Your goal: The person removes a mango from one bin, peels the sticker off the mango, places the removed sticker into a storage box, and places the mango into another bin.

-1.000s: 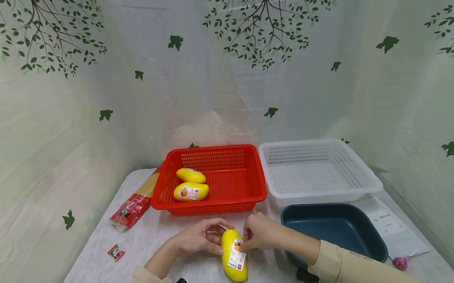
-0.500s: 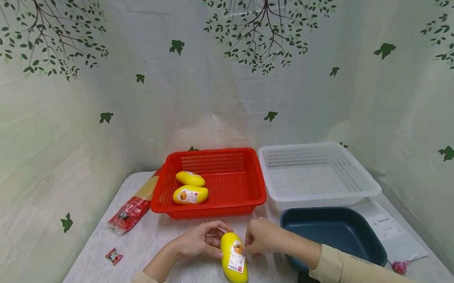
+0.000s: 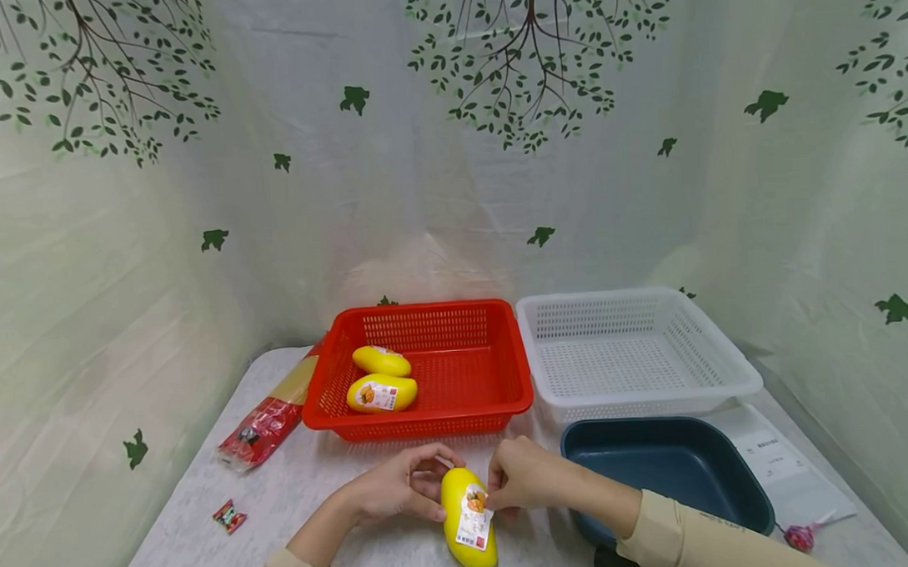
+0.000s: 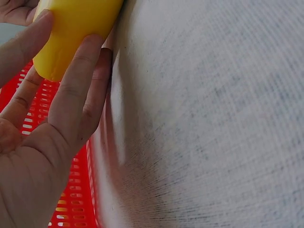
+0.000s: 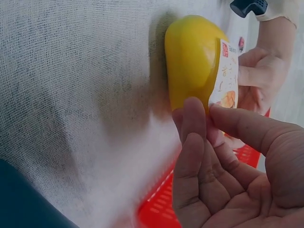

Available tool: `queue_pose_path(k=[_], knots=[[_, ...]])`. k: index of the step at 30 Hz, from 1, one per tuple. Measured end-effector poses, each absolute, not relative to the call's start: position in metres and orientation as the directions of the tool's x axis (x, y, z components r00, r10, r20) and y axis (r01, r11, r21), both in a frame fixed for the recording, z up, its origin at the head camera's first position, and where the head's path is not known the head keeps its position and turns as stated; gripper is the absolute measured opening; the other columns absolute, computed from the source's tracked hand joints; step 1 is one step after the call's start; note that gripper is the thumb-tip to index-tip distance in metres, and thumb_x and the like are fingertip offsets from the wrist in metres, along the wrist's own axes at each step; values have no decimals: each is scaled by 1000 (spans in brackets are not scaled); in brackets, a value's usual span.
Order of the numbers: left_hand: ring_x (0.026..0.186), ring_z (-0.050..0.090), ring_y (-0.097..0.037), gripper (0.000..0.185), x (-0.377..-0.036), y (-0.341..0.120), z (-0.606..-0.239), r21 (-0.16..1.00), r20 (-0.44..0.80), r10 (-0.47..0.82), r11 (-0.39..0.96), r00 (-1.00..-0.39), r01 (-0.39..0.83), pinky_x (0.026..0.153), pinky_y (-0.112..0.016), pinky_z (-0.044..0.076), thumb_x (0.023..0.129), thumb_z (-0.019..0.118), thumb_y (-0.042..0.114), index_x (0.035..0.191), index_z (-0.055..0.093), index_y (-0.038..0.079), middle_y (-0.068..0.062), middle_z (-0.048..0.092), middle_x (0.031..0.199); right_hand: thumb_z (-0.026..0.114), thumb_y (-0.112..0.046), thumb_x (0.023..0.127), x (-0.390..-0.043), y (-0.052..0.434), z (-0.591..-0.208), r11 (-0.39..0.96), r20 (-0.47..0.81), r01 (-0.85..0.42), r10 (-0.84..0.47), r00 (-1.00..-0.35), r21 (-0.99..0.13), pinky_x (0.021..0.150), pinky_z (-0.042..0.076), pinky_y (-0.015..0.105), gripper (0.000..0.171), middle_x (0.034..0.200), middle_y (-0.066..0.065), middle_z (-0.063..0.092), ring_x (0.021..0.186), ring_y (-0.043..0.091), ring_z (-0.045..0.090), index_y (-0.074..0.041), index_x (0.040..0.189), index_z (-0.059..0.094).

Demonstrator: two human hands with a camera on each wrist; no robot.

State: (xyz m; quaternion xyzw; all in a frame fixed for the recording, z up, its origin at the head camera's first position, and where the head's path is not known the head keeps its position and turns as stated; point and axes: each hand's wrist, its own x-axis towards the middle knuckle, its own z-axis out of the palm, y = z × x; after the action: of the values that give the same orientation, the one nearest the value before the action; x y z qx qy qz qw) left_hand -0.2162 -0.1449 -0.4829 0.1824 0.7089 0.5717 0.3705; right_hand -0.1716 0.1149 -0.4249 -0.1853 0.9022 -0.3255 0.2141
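Surface: pale mottled cloth cover, leaf-printed curtain on three sides.

White basket: far right, perforated, standing just beside the red basket.

Red basket: far centre, perforated. Two yellow mangoes lie in its left half, the nearer one label up.

Dark blue tub: near right, in front of the white basket. The right forearm crosses its near left corner.

Red and yellow packet: lies slantwise on the surface, along the left wall of the red basket.

White printed sheet: flat on the surface to the right of the tub.

Labelled mango: on the surface at near centre, in front of the red basket, between both hands, long axis running towards the person. A white label with an orange picture sits on its top side.

Left hand: fingers curled about the far left side of the labelled mango, thumb and fingertips on the skin; left wrist view confirms the fingers pressed along the fruit.

Right hand: thumb and forefinger pinch the upper edge of the label; right wrist view shows the fingertips closed on the paper edge.

Small red sweet wrapper: near left, well apart from the hands.

Pink lollipop: near right edge of the surface.
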Motion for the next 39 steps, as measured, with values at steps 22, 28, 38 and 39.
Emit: queue_pose_path(k=[22, 28, 38, 39], knots=[[113, 66, -27, 44, -215, -146, -482, 942, -336, 692, 253, -638, -222, 98, -50, 65, 100, 73, 7, 143, 63, 11, -11, 64, 131, 88, -18, 88, -173, 111, -428, 681, -192, -274, -525, -829, -680, 54, 46, 15, 19, 67, -9, 66, 59, 5, 55, -16, 79, 72], [114, 66, -26, 44, -216, -148, -484, 941, -338, 688, 249, -642, -228, 98, -50, 65, 100, 73, 8, 143, 63, 10, -11, 64, 132, 88, -17, 89, -173, 112, -428, 666, -172, -296, -542, -822, -684, 58, 53, 16, 16, 71, -9, 69, 61, 5, 58, -16, 82, 73], [112, 67, -27, 43, -215, -146, -482, 936, -353, 673, 259, -651, -239, 97, -47, 66, 98, 75, 9, 140, 65, 12, -12, 65, 131, 92, -22, 86, -174, 114, -424, 707, -164, -289, -497, -852, -646, 52, 43, 18, 18, 60, -7, 61, 56, 7, 52, -15, 76, 79], [112, 67, -27, 43, -216, -146, -482, 936, -352, 674, 261, -650, -236, 97, -47, 66, 98, 75, 10, 140, 65, 12, -11, 65, 131, 92, -23, 85, -174, 113, -424, 716, -169, -284, -489, -856, -638, 51, 42, 18, 19, 59, -7, 61, 55, 7, 52, -15, 74, 78]])
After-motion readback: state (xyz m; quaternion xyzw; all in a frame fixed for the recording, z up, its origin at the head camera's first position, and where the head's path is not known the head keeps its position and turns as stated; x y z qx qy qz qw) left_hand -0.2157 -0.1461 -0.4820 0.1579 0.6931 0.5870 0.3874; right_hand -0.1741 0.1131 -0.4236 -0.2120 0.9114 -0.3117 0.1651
